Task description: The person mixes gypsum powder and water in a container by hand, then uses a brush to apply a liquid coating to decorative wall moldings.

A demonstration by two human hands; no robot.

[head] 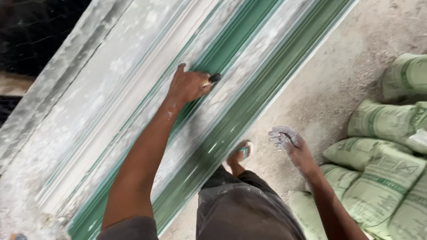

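The left hand [189,85] is pressed down on a long green ridged mould [231,106] that runs slantwise across the view, its grip closed on a small dark-tipped tool [212,79], perhaps a brush or scraper, though blur makes it hard to say which. The tool's tip rests in one of the green grooves, low and flat, likely so it can follow the channel along its length. Much of the mould is smeared with whitish powder or plaster, thicker toward its left side. The right hand [291,144] hangs free over the dusty floor [338,75], fingers loosely spread and holding nothing, coated in pale residue, seemingly kept away from the body for that reason. Just beside it, green-printed sacks [382,178] are stacked, and a foot in a sandal [242,153] stands close against the mould's edge
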